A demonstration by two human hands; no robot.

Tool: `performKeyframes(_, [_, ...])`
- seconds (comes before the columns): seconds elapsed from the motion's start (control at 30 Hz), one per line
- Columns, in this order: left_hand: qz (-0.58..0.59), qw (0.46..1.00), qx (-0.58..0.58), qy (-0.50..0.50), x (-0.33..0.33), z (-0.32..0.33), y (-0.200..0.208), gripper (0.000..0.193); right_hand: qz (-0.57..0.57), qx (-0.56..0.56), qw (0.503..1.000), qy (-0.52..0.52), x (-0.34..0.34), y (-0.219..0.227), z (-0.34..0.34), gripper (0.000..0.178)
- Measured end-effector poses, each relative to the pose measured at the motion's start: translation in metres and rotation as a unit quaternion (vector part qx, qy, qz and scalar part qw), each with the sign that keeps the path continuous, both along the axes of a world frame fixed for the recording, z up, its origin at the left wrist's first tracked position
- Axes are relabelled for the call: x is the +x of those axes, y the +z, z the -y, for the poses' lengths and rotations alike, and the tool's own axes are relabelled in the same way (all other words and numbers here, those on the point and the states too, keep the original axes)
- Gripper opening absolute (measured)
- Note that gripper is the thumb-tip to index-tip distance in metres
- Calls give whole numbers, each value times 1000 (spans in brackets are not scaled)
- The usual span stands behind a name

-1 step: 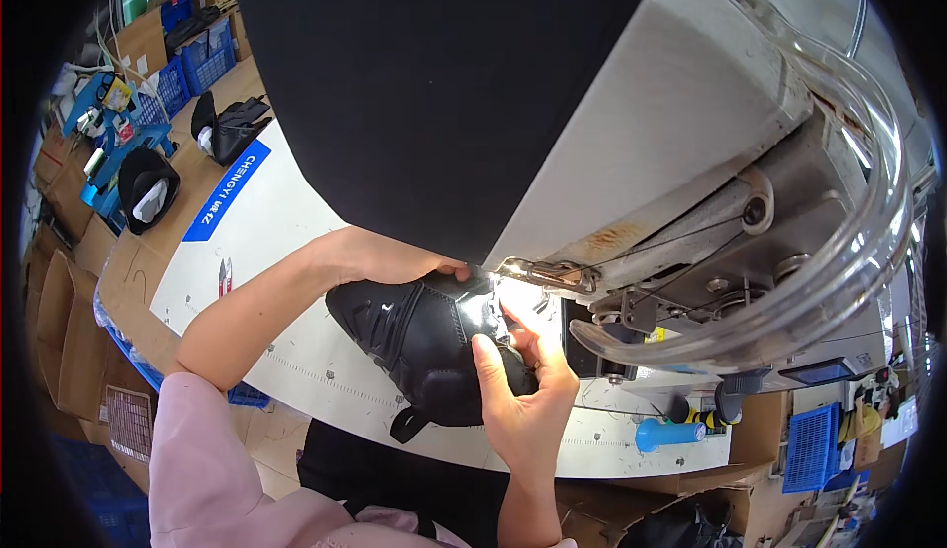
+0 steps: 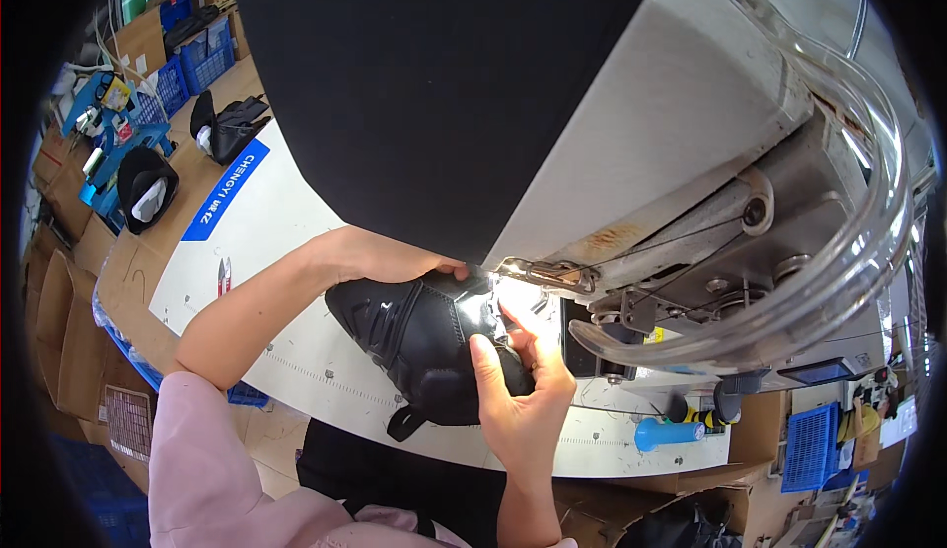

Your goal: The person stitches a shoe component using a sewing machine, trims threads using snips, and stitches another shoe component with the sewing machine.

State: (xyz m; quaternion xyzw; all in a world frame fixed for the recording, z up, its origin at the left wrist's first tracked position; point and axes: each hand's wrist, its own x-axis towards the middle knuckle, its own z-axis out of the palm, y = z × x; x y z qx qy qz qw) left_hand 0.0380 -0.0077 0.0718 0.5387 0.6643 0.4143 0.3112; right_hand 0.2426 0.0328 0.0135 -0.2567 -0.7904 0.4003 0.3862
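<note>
A black shoe upper (image 2: 429,346) with a small loop at its near end lies on the white tabletop, under the sewing machine head (image 2: 631,134). My right hand (image 2: 523,405) grips its right side, thumb on top and fingers curled toward the brightly lit needle area (image 2: 513,292). From the left my arm reaches round the far side, where my left hand (image 2: 419,260) is closed against the upper's edge. Most of the left fingers are hidden by the machine's dark cover and the upper; only fingertips show. Glare washes out the stitching spot.
Red-handled thread snips (image 2: 225,277) lie left on the white table (image 2: 296,351). Two black uppers (image 2: 148,188) stand on cardboard at far left, near blue crates (image 2: 207,60). A blue cone (image 2: 669,435) lies at right. A clear curved guard (image 2: 750,346) juts from the machine.
My right hand and the near end of the shoe upper have shifted very slightly left. Both hands keep their hold.
</note>
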Motion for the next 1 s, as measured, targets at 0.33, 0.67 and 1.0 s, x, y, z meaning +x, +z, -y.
performKeyframes(0.33, [-149,983,92,-63,0,-5,-5,10,-25,-14,1000,13,0,-5,-4,36])
performKeyframes(0.67, [-230,969,94,-13,-14,-6,-24,7,-32,-72,997,15,-6,1,1,35])
performKeyframes(1.0, [-411,859,267,147,78,58,-29,18,56,-90,984,143,23,-25,-92,31])
